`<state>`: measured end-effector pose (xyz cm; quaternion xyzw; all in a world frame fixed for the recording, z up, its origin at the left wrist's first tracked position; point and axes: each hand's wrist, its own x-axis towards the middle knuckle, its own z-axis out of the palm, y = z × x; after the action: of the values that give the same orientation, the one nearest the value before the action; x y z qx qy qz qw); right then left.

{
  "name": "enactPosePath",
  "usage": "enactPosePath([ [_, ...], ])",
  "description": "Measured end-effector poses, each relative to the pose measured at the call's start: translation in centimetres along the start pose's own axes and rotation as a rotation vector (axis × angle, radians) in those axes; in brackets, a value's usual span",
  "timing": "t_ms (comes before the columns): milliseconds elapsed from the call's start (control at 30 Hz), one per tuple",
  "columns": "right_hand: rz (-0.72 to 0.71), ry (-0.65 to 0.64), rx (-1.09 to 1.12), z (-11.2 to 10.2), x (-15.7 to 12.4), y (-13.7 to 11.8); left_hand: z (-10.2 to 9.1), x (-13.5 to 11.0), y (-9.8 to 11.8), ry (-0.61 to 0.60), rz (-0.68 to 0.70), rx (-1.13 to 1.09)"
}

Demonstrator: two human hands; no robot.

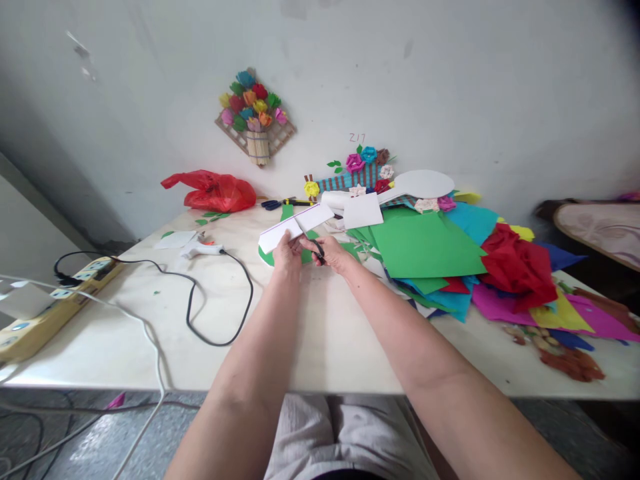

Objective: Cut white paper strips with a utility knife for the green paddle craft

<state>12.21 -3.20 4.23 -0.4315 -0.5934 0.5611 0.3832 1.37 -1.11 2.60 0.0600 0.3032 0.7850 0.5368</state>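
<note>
Hanging above held card (281,233), a basket (258,148) contains flowers (249,99).

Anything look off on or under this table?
Red paper at right is crumpled; the green sheet beside it lies flat. Below the table edge at left, a pink scrap shows, apart from the paper pile on top.

The card (315,217) is white, purple-lined along its far edge; the scissors (319,251) are black-handled. At right, a green paper sheet (425,243) and red paper (520,270); far left, a red plastic bag (220,192); far, a turquoise-and-brown striped ornament (345,181).
</note>
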Motion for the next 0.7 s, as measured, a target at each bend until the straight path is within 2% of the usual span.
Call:
enactPosePath([
  [133, 0.051, -0.01, 0.058, -0.2, 0.0, 0.16, -0.05, -0.08, 0.05, 0.0, 0.012, 0.012],
  [700, 0.089, 0.008, -0.014, -1.03, 0.75, 0.33, 0.22, -0.57, -0.59, 0.008, 0.007, 0.087],
])
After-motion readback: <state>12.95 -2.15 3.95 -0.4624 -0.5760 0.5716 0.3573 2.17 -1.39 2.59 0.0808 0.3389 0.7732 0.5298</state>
